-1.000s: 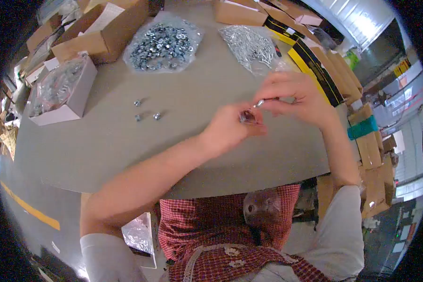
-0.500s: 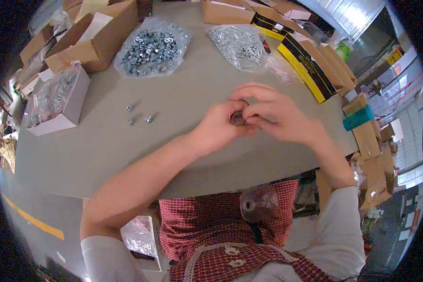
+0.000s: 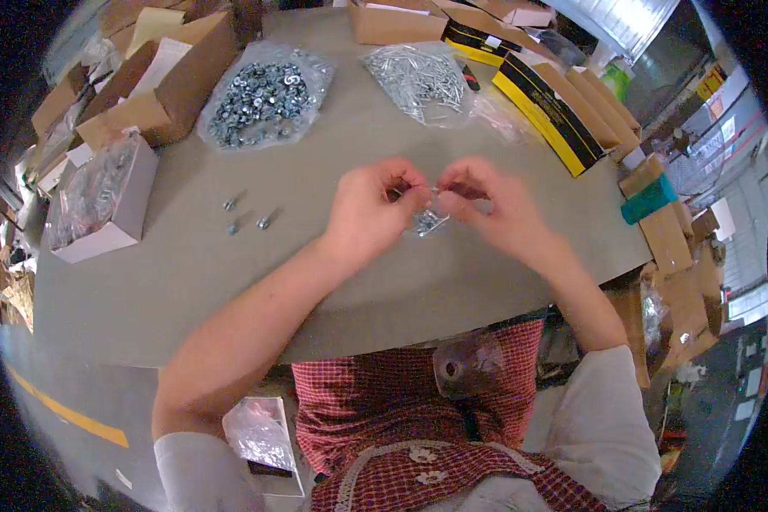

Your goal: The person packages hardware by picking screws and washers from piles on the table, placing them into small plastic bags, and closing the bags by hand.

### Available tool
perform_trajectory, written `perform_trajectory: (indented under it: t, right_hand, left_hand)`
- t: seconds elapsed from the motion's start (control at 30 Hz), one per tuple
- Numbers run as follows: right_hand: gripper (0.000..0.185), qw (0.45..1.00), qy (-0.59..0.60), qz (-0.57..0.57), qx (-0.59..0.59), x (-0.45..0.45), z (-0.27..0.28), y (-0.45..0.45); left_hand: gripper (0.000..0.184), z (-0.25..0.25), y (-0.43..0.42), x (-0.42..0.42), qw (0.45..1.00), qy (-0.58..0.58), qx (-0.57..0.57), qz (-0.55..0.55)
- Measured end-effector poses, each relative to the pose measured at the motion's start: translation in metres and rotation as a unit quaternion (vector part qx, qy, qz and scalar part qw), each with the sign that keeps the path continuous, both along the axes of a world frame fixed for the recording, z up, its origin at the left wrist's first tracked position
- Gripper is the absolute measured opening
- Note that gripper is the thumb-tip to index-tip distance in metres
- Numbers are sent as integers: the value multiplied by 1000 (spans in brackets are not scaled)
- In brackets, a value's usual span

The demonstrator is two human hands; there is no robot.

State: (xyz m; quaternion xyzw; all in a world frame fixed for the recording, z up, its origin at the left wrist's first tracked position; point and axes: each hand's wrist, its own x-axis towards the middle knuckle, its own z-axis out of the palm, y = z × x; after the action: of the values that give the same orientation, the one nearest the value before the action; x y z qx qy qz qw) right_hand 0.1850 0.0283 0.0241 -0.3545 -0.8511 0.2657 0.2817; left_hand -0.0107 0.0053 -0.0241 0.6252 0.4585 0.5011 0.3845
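Above the near half of the grey desk (image 3: pixel 316 303), the left hand (image 3: pixel 416 189) and the right hand (image 3: pixel 440 194) meet at a small clear bag (image 3: pixel 430 224). Both hands are closed, thumb against fingers, each pinching one side of the bag's top edge; the fingertips of the two hands are close together. The bag hangs just below them, with a few shiny metal parts showing through the plastic.

To the left of the hands, three small metal pieces (image 3: pixel 263 223) lie apart from one another on the desk. Farther left stands a white box (image 3: pixel 128 224) filled with plastic-wrapped parts, its lower end facing the person. Behind it is an open cardboard box (image 3: pixel 179 98) with paper inside.

Across the desk, beyond the hands, a large clear bag of round metal parts (image 3: pixel 269 98) lies to the left, and a clear bag of long silver pins (image 3: pixel 418 81) lies to the right. Near the bag of pins are a red-and-black object (image 3: pixel 470 78) and some thin pinkish plastic (image 3: pixel 499 118). A black-and-yellow box (image 3: pixel 546 115) sits at the right, with a teal roll (image 3: pixel 648 200) nearer the person.
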Motion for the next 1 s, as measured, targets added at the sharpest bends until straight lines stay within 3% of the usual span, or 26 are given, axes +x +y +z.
perform_trajectory:
  t: [0.07, 0.23, 0.33, 0.53, 0.63, 0.67, 0.83, 0.9, 0.97, 1.0]
  right_hand:
    - [21, 999, 2, 25, 28, -2, -5, -1]
    - [20, 997, -20, 59, 44, 2, -9, 1]
    - [12, 994, 12, 29, -100, 14, -4, -4]
    - [17, 986, 3, 46, -159, 49, -14, -13]
    - [20, 967, 112, 7, -228, 85, -25, -32]
    - [20, 935, 202, -16, -291, 103, -17, -42]
    - [13, 828, 406, -383, -42, 242, -14, -77]
    - [12, 770, 509, -383, 24, 294, -17, -85]
    - [12, 737, 497, -458, 11, 310, -13, -87]
    - [13, 762, 481, -434, 11, 305, -15, -81]
  left_hand:
    - [6, 6, -4, 0, 998, 66, 21, 10]
    - [7, 10, -9, -2, 999, 44, 5, -29]
    - [8, 9, -7, -3, 998, 4, -15, -63]
    - [12, 13, -13, 6, 993, 4, -75, -96]
    - [13, 18, -23, 16, 988, -42, -130, -78]
    - [13, 15, -21, 15, 986, -64, -141, -68]
    - [11, 3, -11, 16, 982, -120, -121, -79]
    - [10, 1, -9, 20, 986, -105, -122, -50]
    - [9, 0, -8, 21, 989, -91, -114, -33]
    - [9, 1, -9, 25, 990, -85, -105, -34]
